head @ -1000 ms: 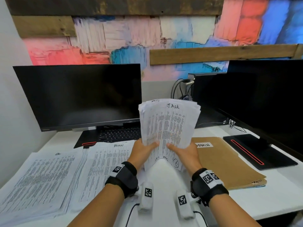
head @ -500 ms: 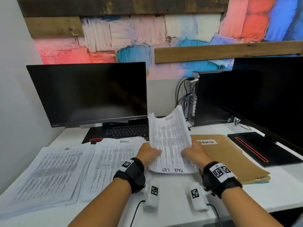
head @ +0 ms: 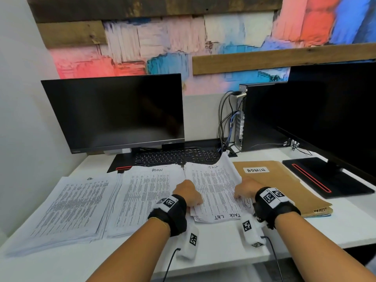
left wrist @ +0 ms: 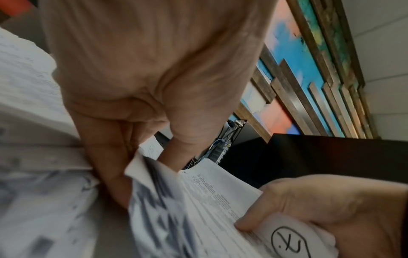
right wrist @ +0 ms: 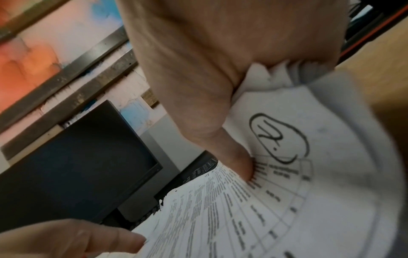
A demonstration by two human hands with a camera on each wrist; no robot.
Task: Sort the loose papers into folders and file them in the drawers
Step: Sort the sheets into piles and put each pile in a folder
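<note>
A thick stack of printed papers [head: 215, 188] marked "TASK LIST" lies nearly flat on the white desk [head: 223, 239] in front of me. My left hand [head: 188, 195] grips its left edge [left wrist: 154, 183], thumb on top and fingers underneath. My right hand [head: 244, 189] grips the right edge, thumb pressing the top sheet [right wrist: 276, 174] beside a circled mark. To the right lies a brown folder [head: 284, 186] labelled "ADMIN". Left of the held stack are a pile headed "ADMIN" [head: 146, 196] and a further pile [head: 69, 206].
A dark monitor [head: 116, 110] and a black keyboard [head: 175, 156] stand behind the papers. A second monitor [head: 335, 110] with its black base [head: 323, 178] stands at the right, with a small computer [head: 241, 117] and cables between. The desk's front edge is near my forearms.
The stack stood upright in both hands a second ago; it has since been tipped away and lowered onto the desk. Both hands came down with it and still hold its edges.
</note>
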